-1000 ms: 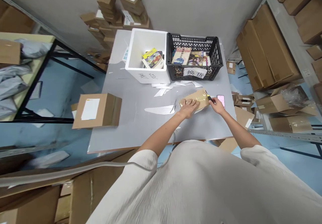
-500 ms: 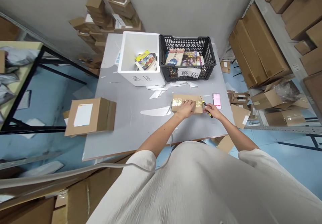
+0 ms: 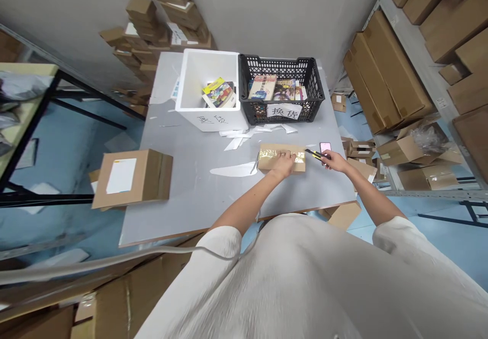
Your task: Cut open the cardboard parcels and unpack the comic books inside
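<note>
A small cardboard box (image 3: 266, 163) with shiny clear tape across its top lies on the grey table (image 3: 190, 186). My left hand (image 3: 284, 164) bears down on it, fingers bent over the taped top. To the right, my right hand (image 3: 335, 161) is closed round a black and yellow box cutter (image 3: 315, 154). The cutter's tip points left, close to the right end of the box. Part of a phone (image 3: 325, 147) with a pinkish screen shows behind my right hand, which covers its lower part.
At the back stand a white foam box (image 3: 213, 119) and a black plastic crate (image 3: 284, 118), both with books inside. Paper scraps (image 3: 233, 170) lie left of the small box. A larger labelled carton (image 3: 154, 176) sits at the table's left edge. Shelves with cartons (image 3: 385, 85) rise on the right.
My right hand has moved right with the box cutter, away from the small box and over the phone. The cutter now lies flatter. My left hand stays on the box.
</note>
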Demonstrator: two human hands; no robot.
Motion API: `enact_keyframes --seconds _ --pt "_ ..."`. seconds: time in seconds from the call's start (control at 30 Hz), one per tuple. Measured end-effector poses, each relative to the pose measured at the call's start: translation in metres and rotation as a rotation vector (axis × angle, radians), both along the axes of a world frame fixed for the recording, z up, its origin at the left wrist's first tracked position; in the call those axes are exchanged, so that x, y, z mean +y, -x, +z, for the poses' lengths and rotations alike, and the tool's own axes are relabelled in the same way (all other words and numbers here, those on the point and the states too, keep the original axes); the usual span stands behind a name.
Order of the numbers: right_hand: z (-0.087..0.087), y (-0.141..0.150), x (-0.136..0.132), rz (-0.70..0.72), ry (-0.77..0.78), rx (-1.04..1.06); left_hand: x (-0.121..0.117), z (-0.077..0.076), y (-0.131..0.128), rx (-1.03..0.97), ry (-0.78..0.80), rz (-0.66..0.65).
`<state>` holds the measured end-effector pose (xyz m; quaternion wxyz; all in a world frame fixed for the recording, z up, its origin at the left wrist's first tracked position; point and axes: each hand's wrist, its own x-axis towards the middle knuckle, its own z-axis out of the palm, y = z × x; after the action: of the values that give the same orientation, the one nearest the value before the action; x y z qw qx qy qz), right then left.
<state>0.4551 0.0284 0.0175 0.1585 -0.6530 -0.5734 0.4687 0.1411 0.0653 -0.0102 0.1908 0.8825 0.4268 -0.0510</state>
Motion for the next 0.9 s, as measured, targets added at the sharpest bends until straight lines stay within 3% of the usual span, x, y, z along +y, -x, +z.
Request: enact_keyframes --seconds 0.23,0.47,0.63,0.9 --pt "-0.002 -0.004 0.022 0.330 -0.211 -0.374 0.000 -0.008 0.002 0.015 -0.020 -0.011" --pt "-0.005 0.009 0.033 0.468 -0.255 -0.630 0.000 -0.012 0.005 0.008 -0.045 -0.030" --pt "-0.015 0.011 0.037 0.500 -0.253 -0.602 -0.003 -0.010 0.005 0.007 -0.033 -0.006" --pt "-0.034 -0.005 0.025 0.333 -0.038 -0.293 -0.006 -0.004 0.006 -0.002 -0.026 0.006"
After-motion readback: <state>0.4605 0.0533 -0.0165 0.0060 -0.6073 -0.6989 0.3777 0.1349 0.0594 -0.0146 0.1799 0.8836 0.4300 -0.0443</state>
